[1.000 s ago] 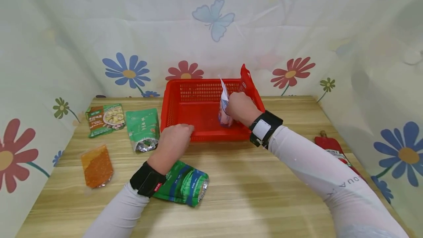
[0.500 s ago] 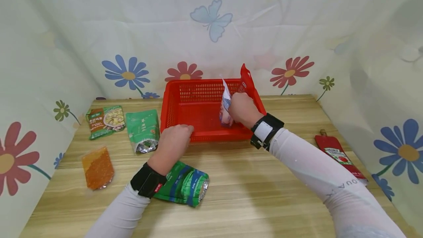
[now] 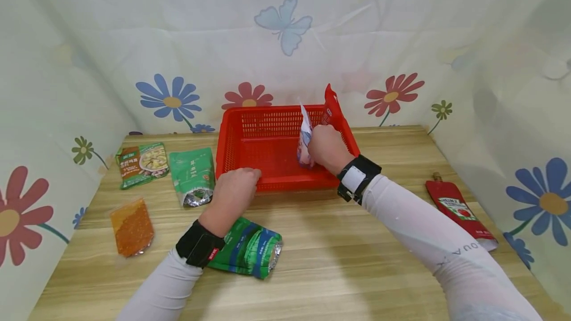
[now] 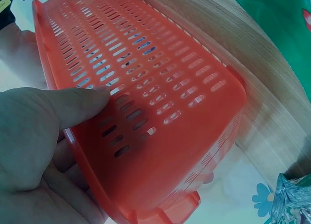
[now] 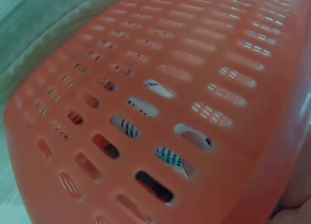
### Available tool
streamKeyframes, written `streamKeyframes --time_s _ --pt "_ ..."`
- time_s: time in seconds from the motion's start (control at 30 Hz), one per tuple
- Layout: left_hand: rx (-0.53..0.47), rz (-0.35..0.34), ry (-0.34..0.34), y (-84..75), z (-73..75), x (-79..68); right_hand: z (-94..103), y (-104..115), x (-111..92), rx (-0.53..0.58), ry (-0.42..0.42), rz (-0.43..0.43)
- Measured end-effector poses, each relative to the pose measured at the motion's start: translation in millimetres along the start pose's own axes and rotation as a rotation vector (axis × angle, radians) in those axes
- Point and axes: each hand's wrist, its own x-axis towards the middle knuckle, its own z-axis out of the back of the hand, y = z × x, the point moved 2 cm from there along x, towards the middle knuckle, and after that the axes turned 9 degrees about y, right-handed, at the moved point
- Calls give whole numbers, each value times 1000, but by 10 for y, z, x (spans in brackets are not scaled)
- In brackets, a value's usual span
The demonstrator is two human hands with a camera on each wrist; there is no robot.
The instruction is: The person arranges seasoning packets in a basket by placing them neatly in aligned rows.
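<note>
A red plastic basket (image 3: pixel 272 182) with slotted walls stands at the back of the table. My left hand (image 3: pixel 235 189) grips its near rim at the left; in the left wrist view the thumb (image 4: pixel 80 105) lies on the slotted outer wall and the fingers curl behind the rim. Inside the basket's right part, my right hand (image 3: pixel 329 147) holds a white-and-pink pouch (image 3: pixel 305 147) upright; its fingertips are hidden. Behind that hand a red pouch (image 3: pixel 331 105) leans at the right wall. Through the slots in the right wrist view, bits of printed packaging (image 5: pixel 170 161) show.
A green-and-blue pouch (image 3: pixel 247 249) lies partly under my left wrist. To the left are a green pouch (image 3: pixel 194 172), a green-and-brown food packet (image 3: pixel 142 162) and an orange packet (image 3: pixel 132 227). A red Heinz pouch (image 3: pixel 457 207) lies at the right edge, near my right forearm.
My right forearm has shifted down slightly, uncovering more of the red Heinz pouch. The white-and-pink pouch has moved a touch to the right with my right hand. My left hand keeps its place.
</note>
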Motion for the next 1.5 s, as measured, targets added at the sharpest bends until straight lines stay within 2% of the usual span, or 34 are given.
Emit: streamKeyframes --time_s 0.2,0.37,0.57,0.73,0.87,1.1,1.3,1.5 --pt "-6 8 -1 -2 22 13 -12 -16 11 -10 -18 22" --pt "-40 24 32 4 24 27 -8 -34 19 -3 -20 4" --pt "-100 52 81 18 2 36 26 -52 -21 21 19 3" --pt "-109 54 94 15 -1 33 87 -93 -112 -14 49 24" --pt "-104 53 90 17 2 34 143 -173 -201 -63 23 107" --pt "-109 57 89 20 -4 28 148 -432 -400 -53 -34 279" --pt "-116 57 80 24 -11 18 68 -593 -601 -92 -99 435" --pt "-116 54 69 33 -13 18 -65 -659 -714 -128 -99 535"
